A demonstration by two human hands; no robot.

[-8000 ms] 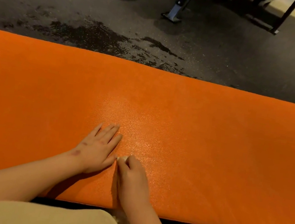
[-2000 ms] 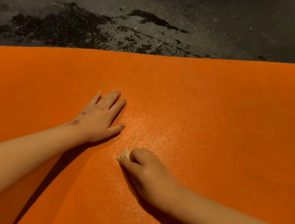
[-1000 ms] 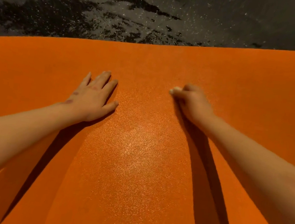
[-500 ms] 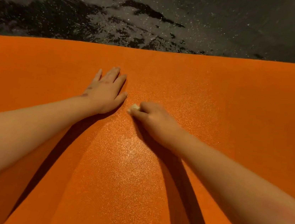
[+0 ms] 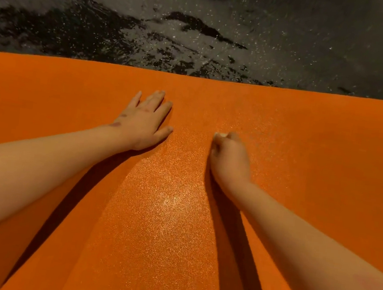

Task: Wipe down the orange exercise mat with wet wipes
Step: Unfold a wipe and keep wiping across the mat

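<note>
The orange mat spreads under both arms, long axis left to right; the right hand, fingers curled round a wet wipe, presses it down; the left hand lies flat beside it, fingers straight; the next strip likely lies ahead, short of the floor.

left hand flat on orange mat | right hand grip curled on, apparently, a wet wipe

Both bare forearms were stretched forward. The left hand lay flat, palm down, fingers straight. The right hand was curled, knuckles up, pinching a small white wadded wipe.
</note>
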